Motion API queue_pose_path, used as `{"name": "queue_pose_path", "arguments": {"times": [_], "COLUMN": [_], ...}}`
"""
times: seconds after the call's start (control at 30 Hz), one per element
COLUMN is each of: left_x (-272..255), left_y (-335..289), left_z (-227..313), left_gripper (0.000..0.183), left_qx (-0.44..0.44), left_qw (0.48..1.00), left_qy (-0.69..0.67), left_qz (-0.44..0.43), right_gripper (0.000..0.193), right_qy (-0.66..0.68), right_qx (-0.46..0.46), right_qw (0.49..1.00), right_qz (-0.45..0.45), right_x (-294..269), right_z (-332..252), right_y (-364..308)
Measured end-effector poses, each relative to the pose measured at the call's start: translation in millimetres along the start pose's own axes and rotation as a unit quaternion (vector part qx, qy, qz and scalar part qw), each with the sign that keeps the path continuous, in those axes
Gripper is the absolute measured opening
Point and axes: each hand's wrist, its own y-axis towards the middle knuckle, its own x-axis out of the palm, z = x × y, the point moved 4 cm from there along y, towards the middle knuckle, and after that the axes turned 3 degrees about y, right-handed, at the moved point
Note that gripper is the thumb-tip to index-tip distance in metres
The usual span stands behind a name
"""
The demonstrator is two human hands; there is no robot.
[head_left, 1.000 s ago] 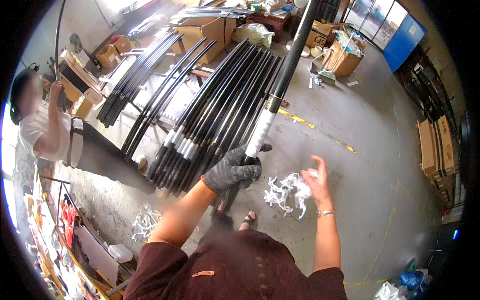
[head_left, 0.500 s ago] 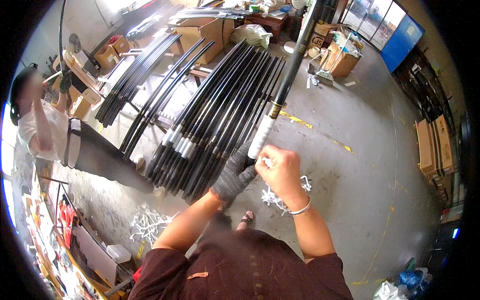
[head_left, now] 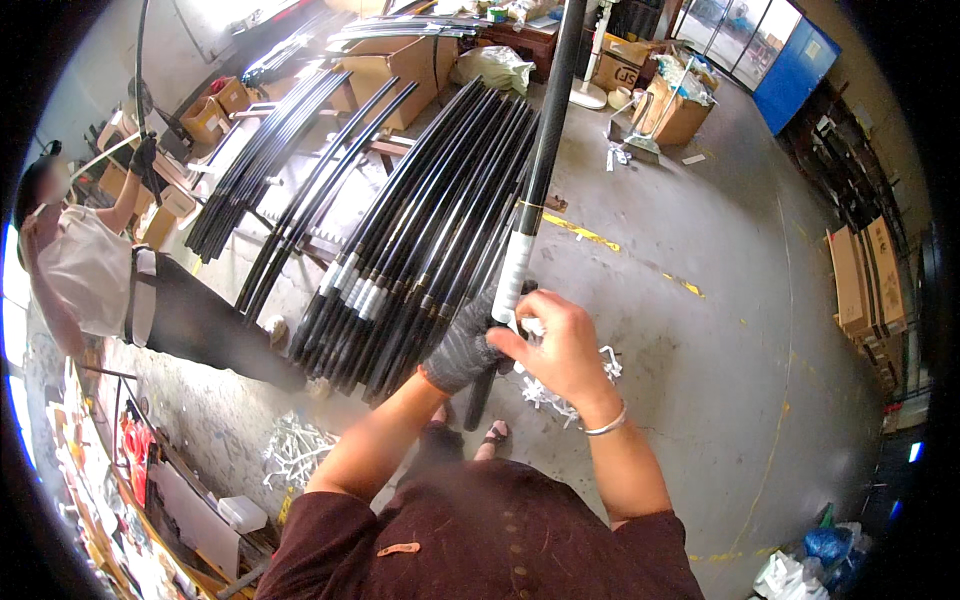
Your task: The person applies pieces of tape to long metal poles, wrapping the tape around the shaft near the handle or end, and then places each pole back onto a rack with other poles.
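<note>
Pole (head_left: 535, 190) stands near-upright, gloved left hand (head_left: 465, 345) gripping, right fingers (head_left: 515, 345) pinching its white wrap.

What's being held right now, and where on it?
A long black rod. The gloved left hand grips it just below its white-wrapped band; the bare right hand pinches at that wrap's lower end.

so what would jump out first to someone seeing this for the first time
The long black pole with a white wrapped band, held upright at centre by a gloved left hand and a bare right hand. Left of it lies a big fan of black poles, with white scraps on the floor below.
</note>
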Motion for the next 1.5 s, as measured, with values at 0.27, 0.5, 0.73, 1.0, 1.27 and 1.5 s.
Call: {"name": "queue_pose_path", "arguments": {"times": [0.27,0.5,0.73,1.0,1.27,1.5], "left_x": [-38.9,-129.4,-238.8,-276.0,-290.6,-300.7], "left_y": [-36.2,-103.7,-141.7,-42.0,64.1,37.8], "left_z": [22.3,31.7,-35.9,-142.1,-200.6,-224.7], "left_gripper": [0.094,0.093,0.065,0.063,0.059,0.052], "left_qx": [-0.152,-0.2,-0.21,-0.071,-0.163,-0.154], "left_qw": [0.964,0.97,0.964,0.817,0.708,0.685], "left_qy": [-0.212,-0.128,0.064,0.507,0.646,0.671], "left_qz": [-0.048,-0.045,0.152,0.265,0.236,0.24], "right_gripper": [0.022,0.019,0.035,0.026,0.032,0.028], "right_qy": [-0.056,-0.457,-0.418,-0.31,-0.342,-0.379], "right_qx": [0.105,0.619,0.626,0.634,0.619,0.585], "right_qw": [0.993,0.632,0.658,0.707,0.706,0.713], "right_qz": [0.006,0.087,-0.038,-0.053,-0.036,-0.082], "right_x": [-19.4,-230.8,-219.4,-71.5,-99.0,-94.7], "right_z": [153.5,357.7,327.9,257.8,189.7,196.9], "right_y": [-13.3,-378.9,-557.3,-489.7,-434.3,-435.3]}}
